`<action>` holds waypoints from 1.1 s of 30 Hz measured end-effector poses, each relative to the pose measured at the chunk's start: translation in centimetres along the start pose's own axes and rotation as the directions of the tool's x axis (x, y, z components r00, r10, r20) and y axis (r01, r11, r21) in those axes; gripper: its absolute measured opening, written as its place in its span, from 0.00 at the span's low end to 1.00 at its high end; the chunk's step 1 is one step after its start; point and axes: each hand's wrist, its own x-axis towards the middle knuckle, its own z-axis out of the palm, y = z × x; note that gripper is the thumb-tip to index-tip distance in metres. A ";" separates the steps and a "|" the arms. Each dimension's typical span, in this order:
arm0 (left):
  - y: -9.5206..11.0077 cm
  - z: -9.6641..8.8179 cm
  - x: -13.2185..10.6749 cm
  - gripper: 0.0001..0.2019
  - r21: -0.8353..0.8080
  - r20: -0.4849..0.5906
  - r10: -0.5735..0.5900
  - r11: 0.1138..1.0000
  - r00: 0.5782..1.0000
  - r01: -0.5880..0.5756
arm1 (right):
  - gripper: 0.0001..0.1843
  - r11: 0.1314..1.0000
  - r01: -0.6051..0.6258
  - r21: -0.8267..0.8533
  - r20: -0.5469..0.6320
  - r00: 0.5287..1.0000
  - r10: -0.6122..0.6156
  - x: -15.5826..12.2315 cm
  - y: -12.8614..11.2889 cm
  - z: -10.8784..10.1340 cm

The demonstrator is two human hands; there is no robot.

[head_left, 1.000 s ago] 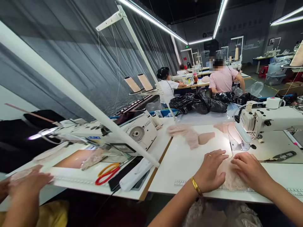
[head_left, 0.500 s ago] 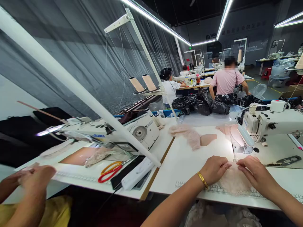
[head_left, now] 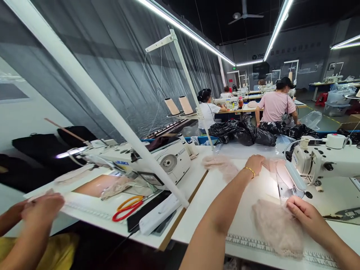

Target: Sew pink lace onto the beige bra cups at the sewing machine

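White table top [head_left: 244, 210] is holding your lace piece [head_left: 277, 229], not under the sewing machine [head_left: 337, 155] at 1 o'clock. You seem not to be sewing now; what's done or left isn't showing. Your right hand [head_left: 302, 210] is pinching the lace's 2 o'clock edge. Your left hand [head_left: 255, 163] is pointing to 11 o'clock, fingers bending beside pink cloth [head_left: 271, 165]; whether they're gripping isn't clear.

The left hand [head_left: 255, 163] was outstretched left of the sewing machine [head_left: 341, 155]; the right hand [head_left: 303, 210] pinched in front of it.
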 end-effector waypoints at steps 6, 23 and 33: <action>-0.6 0.8 2.2 0.11 -0.025 0.003 -0.050 0.998 0.999 0.050 | 0.27 0.997 -0.033 0.069 -0.017 0.999 0.035 0.5 -0.4 -0.2; 6.0 -5.5 -12.1 0.07 -0.694 0.083 0.172 0.716 0.982 -0.067 | 0.22 0.983 -0.088 0.159 -0.035 0.995 0.095 -0.8 -0.7 -1.4; 9.5 0.1 -13.2 0.25 -0.437 -0.058 0.215 0.873 0.975 -0.218 | 0.18 0.996 0.038 0.077 -0.052 0.998 -0.034 -2.5 -1.4 -0.5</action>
